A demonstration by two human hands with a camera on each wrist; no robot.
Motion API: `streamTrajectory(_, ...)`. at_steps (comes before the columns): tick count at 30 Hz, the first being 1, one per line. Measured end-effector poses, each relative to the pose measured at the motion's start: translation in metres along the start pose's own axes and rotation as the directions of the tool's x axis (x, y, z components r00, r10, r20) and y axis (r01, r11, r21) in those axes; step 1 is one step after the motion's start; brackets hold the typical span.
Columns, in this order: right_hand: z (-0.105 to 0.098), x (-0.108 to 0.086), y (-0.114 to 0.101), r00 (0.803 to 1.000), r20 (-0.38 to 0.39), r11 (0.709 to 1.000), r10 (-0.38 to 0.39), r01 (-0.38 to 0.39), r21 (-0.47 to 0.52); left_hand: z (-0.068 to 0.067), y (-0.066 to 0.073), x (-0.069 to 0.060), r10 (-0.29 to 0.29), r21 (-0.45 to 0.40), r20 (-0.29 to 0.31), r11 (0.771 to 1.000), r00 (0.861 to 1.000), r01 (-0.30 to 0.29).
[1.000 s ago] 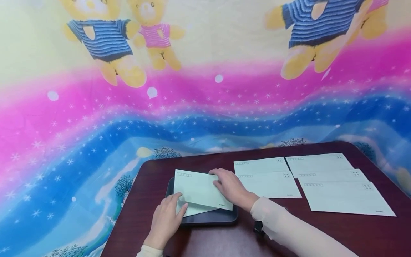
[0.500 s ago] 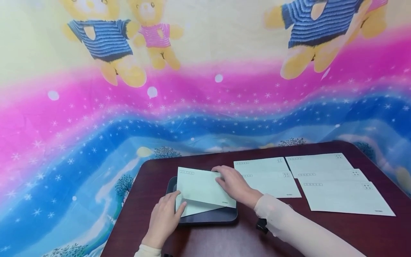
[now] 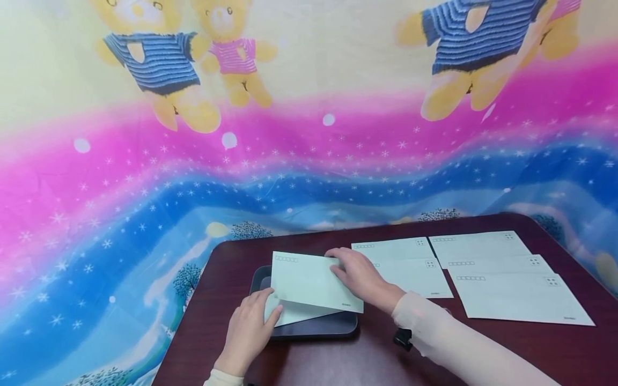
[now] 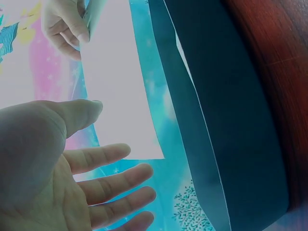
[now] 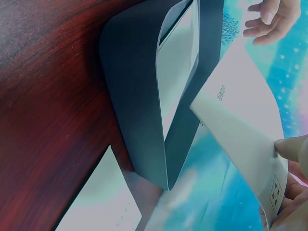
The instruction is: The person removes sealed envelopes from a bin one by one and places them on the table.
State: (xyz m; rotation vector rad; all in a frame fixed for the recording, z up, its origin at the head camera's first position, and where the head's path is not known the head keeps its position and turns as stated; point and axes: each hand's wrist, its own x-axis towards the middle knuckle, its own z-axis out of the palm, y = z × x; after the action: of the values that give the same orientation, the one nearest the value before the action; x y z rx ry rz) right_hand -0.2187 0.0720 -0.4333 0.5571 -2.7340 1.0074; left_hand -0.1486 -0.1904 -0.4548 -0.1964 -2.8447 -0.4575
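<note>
A pale envelope is held at its upper right corner by my right hand, thumb on its face and fingers behind, as the right wrist view shows. It hangs tilted above a dark tray. Another envelope lies inside the tray. My left hand is at the tray's left side, fingers spread and relaxed. In the left wrist view the left hand has its fingers apart with nothing gripped, close to the raised envelope.
On the right of the dark red table lie several overlapping envelopes, two in a nearer group and others farther right. A patterned cloth with bears hangs behind the table.
My right hand has moved a little to the right with the envelope, showing more of the one in the tray. My left hand has hardly moved.
</note>
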Motion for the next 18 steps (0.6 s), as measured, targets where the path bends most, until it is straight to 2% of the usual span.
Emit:
streamTrajectory(8, -0.0047, -0.0038, 0.0018, 1.0, 0.002, 1.0, -0.001, 0.001, -0.001, 0.0005, 0.003, -0.0016, 0.043, 0.005, -0.013, 0.999, 0.999, -0.043)
streamTrajectory(18, -0.0099, -0.0083, 0.0065, 1.0, -0.002, 1.0, -0.012, 0.012, -0.012, 0.0023, 0.0069, -0.004, 0.06, 0.018, -0.016, 0.998, 0.998, -0.059)
